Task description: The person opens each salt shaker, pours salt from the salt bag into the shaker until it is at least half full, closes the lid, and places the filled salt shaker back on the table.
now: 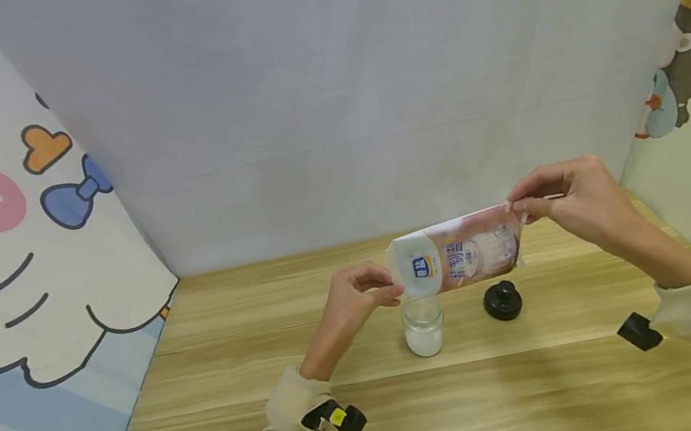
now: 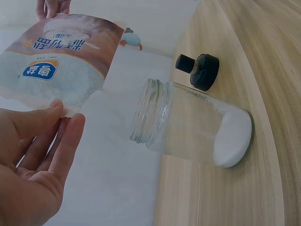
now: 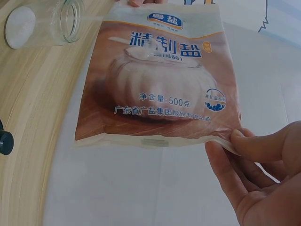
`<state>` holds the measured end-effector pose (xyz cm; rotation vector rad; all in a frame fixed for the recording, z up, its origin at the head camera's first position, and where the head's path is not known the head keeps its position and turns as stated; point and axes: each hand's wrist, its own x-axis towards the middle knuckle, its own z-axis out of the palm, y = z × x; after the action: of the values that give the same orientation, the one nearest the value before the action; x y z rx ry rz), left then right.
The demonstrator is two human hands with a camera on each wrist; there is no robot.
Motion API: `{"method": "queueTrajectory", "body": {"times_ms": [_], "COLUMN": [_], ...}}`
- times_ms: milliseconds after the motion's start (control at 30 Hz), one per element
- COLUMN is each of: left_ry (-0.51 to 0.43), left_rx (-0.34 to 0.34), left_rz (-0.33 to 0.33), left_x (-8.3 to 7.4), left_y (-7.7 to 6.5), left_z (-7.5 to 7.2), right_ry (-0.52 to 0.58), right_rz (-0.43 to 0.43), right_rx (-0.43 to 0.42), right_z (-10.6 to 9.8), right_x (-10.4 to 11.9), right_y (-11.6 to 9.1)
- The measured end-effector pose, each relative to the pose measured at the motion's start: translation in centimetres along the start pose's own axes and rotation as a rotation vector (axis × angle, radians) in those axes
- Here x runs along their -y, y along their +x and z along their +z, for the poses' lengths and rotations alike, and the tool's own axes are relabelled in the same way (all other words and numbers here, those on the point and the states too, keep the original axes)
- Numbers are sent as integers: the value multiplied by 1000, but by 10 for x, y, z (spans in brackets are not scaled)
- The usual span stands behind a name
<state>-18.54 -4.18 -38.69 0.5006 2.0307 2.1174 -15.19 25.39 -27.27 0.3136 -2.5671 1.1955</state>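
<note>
I have the left hand [image 1: 355, 297] and right hand [image 1: 577, 205] each pinching an end of the packet [image 1: 470, 254], tilted above the jar [image 1: 424, 328]. White powder [image 2: 233, 139] covers only its bottom, so filling looks partial; the black lid [image 1: 502, 301] lies off, rightward.

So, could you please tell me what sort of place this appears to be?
Probably a small staged tabletop corner, perhaps for filming, rather than a working kitchen: a wood-grain table meets a plain pale backdrop, with a cartoon-printed panel along its left side.
</note>
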Motion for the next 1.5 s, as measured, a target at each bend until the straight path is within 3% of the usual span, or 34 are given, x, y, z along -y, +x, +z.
{"method": "queueTrajectory", "body": {"times_ms": [1500], "left_ry": [12], "left_rx": [2], "left_rz": [17], "left_x": [2], "left_y": [3], "left_z": [1], "right_ry": [-2], "right_rz": [0], "right_rx": [2], "right_z": [-2], "right_x": [-1], "right_y": [2]}}
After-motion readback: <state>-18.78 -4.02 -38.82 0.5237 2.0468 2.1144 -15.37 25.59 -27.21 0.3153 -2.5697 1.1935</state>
